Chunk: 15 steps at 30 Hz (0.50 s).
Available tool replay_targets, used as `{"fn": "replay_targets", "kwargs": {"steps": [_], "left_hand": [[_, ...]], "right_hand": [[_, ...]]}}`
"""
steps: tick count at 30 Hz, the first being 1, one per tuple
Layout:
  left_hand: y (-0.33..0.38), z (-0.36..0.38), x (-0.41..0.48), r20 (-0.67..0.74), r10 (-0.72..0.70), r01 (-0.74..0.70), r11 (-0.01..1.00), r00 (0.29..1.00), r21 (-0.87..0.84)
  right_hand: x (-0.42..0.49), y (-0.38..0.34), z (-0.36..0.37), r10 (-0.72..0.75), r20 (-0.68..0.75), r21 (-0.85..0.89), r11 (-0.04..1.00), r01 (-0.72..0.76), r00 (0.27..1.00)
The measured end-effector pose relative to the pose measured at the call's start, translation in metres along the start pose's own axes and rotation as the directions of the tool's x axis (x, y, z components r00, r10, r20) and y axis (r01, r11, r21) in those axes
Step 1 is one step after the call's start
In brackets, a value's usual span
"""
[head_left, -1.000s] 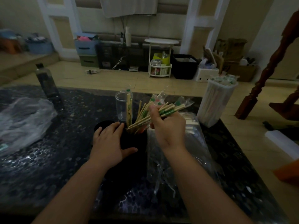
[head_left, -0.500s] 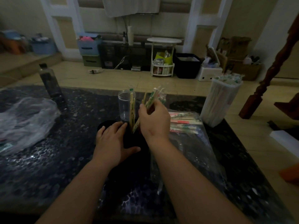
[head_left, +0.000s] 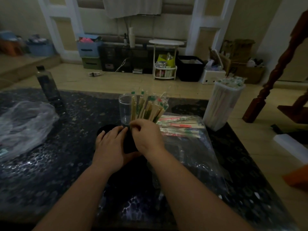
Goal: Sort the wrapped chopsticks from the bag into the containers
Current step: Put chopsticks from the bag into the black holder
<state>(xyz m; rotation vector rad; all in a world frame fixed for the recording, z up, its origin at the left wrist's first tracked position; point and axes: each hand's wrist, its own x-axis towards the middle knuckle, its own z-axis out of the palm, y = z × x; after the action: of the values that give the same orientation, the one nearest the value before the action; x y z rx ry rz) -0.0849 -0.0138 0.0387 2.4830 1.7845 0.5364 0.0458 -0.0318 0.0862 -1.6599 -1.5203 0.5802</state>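
Note:
A bunch of wrapped chopsticks (head_left: 146,107) stands upright in a black container (head_left: 129,144) at the table's middle. My left hand (head_left: 110,145) lies on the container's left side with fingers fairly straight. My right hand (head_left: 146,135) sits at the container's mouth, its curled fingers at the base of the bunch. More wrapped chopsticks (head_left: 180,125) lie flat in a clear plastic bag (head_left: 196,147) to the right. A tall white container (head_left: 223,105), full of wrapped chopsticks, stands at the far right.
A clear cup (head_left: 125,107) stands just behind the black container. A dark bottle (head_left: 47,85) is at the back left, a crumpled clear bag (head_left: 21,124) at the left. The dark patterned table (head_left: 50,164) ends near the right; a wooden post (head_left: 275,67) stands beyond it.
My right hand carried the bundle of chopsticks from a tilted position down into the black container; they now stand upright. My left hand stayed on the container.

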Motion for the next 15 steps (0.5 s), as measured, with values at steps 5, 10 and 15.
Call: {"fn": "replay_targets", "kwargs": {"steps": [5, 10, 15], "left_hand": [[0.001, 0.0, -0.001, -0.008, -0.001, 0.001, 1.0, 1.0, 0.002], [-0.004, 0.006, 0.0, 0.006, 0.002, -0.003, 0.999, 1.0, 0.046], [0.001, 0.003, 0.001, 0.006, -0.016, 0.016, 0.998, 1.0, 0.063]], "right_hand": [[-0.002, -0.003, -0.002, 0.064, 0.131, 0.089, 0.993, -0.076, 0.989], [-0.012, 0.009, -0.021, 0.029, 0.019, 0.181, 0.983, -0.032, 0.999], [-0.022, 0.034, -0.04, 0.101, -0.107, 0.25, 0.966, -0.071, 0.989]]}}
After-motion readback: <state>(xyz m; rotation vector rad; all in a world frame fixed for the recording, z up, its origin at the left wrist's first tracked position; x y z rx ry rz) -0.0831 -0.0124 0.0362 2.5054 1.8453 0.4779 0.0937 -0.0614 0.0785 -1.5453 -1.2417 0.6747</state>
